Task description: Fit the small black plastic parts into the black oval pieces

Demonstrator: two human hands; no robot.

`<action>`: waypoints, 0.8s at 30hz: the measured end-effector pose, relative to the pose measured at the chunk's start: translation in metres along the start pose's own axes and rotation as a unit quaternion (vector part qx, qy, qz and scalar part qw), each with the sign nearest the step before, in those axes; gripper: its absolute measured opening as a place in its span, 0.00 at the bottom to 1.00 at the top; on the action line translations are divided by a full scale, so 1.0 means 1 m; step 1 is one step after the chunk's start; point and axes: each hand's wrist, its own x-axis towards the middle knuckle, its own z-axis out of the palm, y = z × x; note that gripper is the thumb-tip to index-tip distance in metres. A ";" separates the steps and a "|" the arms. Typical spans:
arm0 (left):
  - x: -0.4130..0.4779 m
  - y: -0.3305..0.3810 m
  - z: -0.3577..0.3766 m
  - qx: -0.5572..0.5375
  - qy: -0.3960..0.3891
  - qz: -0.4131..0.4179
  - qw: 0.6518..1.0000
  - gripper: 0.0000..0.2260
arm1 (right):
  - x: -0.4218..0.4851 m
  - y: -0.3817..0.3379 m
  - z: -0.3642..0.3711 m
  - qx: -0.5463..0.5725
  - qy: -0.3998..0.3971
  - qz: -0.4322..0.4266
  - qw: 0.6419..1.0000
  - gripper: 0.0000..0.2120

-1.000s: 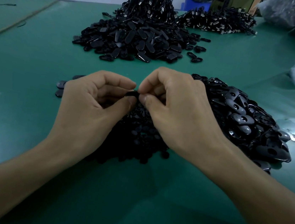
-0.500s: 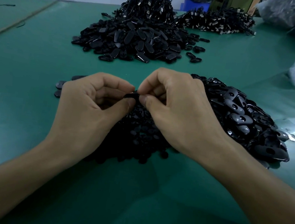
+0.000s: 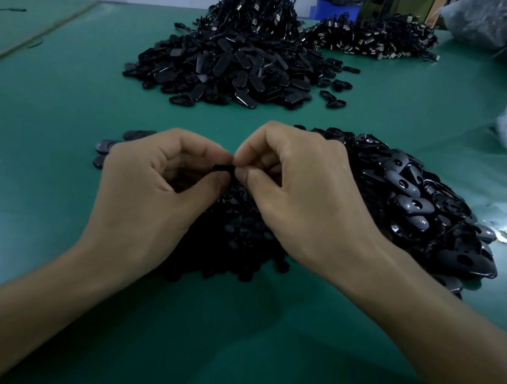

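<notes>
The piece [image 3: 223, 169] is pinched between my two thumbs and forefingers, held up just above the heap of small parts [image 3: 239, 241]; only its dark edge shows, so I cannot tell whether a small part is already seated in it; my left grip [image 3: 147, 188] is clamped on its left end and my right grip [image 3: 305, 198] on its right, the other fingers of both curled in; I judge this to be the pressing-in step. The risk is that everything here is black on black in dim light; if the part goes in skewed I may not see it, and a hard squeeze could jam it or pop it out; the ovals look glossy, so a slip of either thumb could drop the piece into the heap below, where it would be hard to find; it could also slide into the pile of ovals [image 3: 419, 212] just beside my right wrist and mix with unfitted ones. A farther pile [image 3: 226, 67] lies well apart across the green surface [image 3: 65, 98].
</notes>
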 end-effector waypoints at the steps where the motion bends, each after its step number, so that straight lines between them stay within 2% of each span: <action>1: 0.000 0.000 0.000 0.007 0.002 0.002 1.000 0.11 | 0.000 0.000 0.000 0.005 0.002 0.003 1.000 0.06; 7: 0.002 0.000 0.001 0.003 0.015 -0.004 1.000 0.11 | 0.001 0.001 0.003 0.056 -0.005 0.041 0.998 0.07; 13: 0.007 -0.010 -0.006 -0.005 0.059 -0.057 0.997 0.11 | -0.001 -0.005 -0.002 -0.020 0.009 0.011 1.000 0.13; 18: 0.008 -0.012 -0.005 0.005 0.060 -0.070 0.996 0.11 | -0.001 -0.003 -0.002 -0.023 -0.014 0.031 0.999 0.11; 22: 0.007 -0.013 -0.005 0.003 0.057 -0.076 0.996 0.07 | -0.001 -0.001 -0.001 -0.019 -0.019 0.040 0.999 0.10; 24: 0.006 -0.012 -0.005 0.008 0.049 -0.068 0.996 0.09 | 0.000 0.000 -0.001 -0.028 -0.025 0.037 0.999 0.10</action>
